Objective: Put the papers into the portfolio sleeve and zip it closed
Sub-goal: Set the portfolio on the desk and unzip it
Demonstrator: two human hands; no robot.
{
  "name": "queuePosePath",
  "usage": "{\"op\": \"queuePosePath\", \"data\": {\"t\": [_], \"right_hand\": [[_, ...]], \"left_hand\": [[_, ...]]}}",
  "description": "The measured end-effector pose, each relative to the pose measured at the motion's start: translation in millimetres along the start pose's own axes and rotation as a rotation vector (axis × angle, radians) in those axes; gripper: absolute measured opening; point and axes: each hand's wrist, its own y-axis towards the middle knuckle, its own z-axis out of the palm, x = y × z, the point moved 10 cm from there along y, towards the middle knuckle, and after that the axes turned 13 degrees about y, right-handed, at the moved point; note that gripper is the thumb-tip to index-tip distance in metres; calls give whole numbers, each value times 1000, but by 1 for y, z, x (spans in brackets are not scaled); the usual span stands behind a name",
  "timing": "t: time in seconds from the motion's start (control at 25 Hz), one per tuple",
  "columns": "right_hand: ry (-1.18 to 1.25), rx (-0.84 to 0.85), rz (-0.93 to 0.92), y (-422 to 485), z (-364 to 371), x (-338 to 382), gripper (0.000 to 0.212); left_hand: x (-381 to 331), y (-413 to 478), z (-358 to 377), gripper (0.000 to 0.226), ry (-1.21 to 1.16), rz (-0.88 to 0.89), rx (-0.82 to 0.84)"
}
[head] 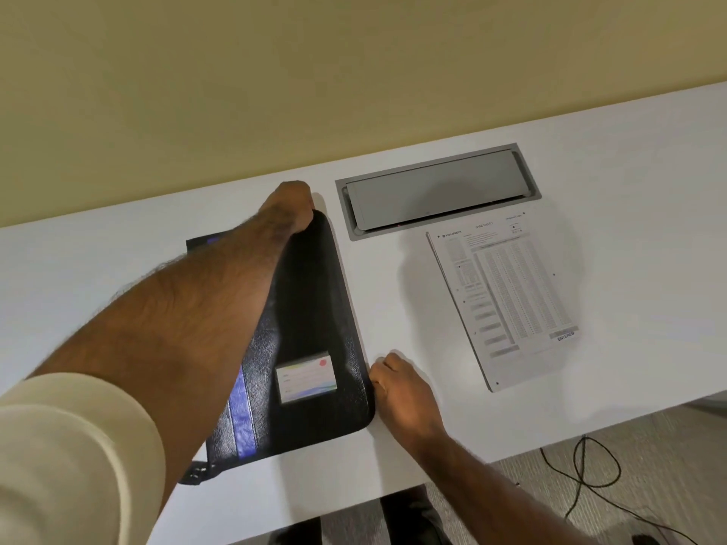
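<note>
A black leather portfolio sleeve (314, 308) with a blue stripe and a small card label lies flat on the white desk. My left hand (293, 206) reaches across it and pinches its far top corner. My right hand (401, 391) rests at the sleeve's near right edge, fingers curled against the rim. A thin stack of printed papers (507, 304) lies on the desk to the right of the sleeve, apart from both hands. Whether the zip is open cannot be told.
A grey recessed cable box (436, 190) with a lid sits in the desk behind the papers. The desk's front edge (550, 446) runs close to my right wrist. Black cables (590, 466) trail on the floor below.
</note>
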Motion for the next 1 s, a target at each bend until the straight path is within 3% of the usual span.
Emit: {"op": "queuePosePath", "data": {"t": [0.16, 0.32, 0.56, 0.64, 0.84, 1.0], "right_hand": [[-9, -12, 23, -8, 0, -3, 8], [-4, 13, 43, -5, -7, 2, 14], [3, 39, 50, -9, -10, 9, 15], [0, 2, 77, -11, -11, 8, 10], [-6, -105, 171, -30, -3, 7, 18], [26, -156, 244, -50, 5, 5, 19]], "left_hand": [[4, -18, -9, 31, -148, -16, -70], [-12, -131, 19, 46, -249, 148, -129], [71, -337, 154, 126, -43, -33, 123], [87, -355, 175, 127, 36, -17, 145], [99, -348, 171, 96, 75, -18, 5], [103, -350, 173, 92, 141, 18, -13]]}}
